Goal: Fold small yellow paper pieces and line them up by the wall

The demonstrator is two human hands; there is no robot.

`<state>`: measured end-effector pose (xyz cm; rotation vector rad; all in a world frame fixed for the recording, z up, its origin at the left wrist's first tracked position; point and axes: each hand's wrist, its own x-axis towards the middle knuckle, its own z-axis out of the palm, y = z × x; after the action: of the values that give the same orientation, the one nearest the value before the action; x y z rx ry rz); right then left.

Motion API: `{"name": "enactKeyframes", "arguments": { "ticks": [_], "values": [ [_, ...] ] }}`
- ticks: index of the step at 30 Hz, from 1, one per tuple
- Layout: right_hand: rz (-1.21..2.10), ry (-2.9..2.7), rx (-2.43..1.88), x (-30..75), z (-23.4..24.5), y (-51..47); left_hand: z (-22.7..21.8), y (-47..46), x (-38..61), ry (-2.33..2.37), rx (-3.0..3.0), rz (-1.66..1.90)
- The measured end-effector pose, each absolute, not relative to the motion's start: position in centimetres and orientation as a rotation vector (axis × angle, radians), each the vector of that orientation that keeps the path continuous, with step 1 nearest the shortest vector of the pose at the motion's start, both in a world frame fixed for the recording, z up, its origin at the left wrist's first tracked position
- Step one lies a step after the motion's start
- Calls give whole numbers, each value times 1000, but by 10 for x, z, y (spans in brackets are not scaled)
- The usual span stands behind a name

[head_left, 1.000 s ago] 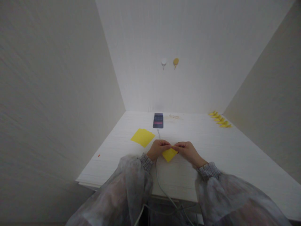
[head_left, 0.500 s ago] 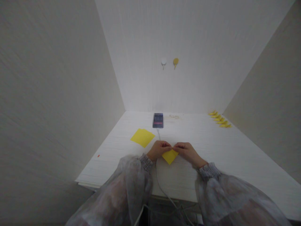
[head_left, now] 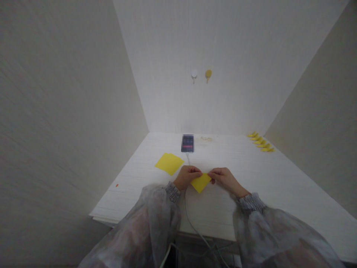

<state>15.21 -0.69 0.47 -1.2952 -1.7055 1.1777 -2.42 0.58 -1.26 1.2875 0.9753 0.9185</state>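
A folded piece of yellow paper (head_left: 200,182) is held between both hands above the white table, one corner pointing toward me. My left hand (head_left: 186,177) pinches its upper left edge between thumb and fingers. At the upper right corner, my right hand (head_left: 224,179) grips the paper in a pinch. Left of the hands lies a stack of yellow paper sheets (head_left: 169,163), flat on the table. Several folded yellow paper pieces (head_left: 260,141) stand in a row at the far right.
A phone (head_left: 187,143) lies near the back wall, with a white cable (head_left: 187,214) running from it toward the front edge. Two hooks, one white (head_left: 194,74) and one yellow (head_left: 208,74), are on the wall. A small orange bit (head_left: 117,185) rests at the left.
My right hand has slid slightly right, away from the left hand, along the paper's upper edge. More of that edge shows between the hands now.
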Motion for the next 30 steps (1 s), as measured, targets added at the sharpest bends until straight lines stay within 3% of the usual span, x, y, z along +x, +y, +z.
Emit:
{"name": "enactKeyframes", "arguments": {
  "ticks": [30],
  "values": [
    [1161, -1452, -1266, 189, -6, 8, -34, 20, -39, 1050, 1232, 1025]
  ]
}}
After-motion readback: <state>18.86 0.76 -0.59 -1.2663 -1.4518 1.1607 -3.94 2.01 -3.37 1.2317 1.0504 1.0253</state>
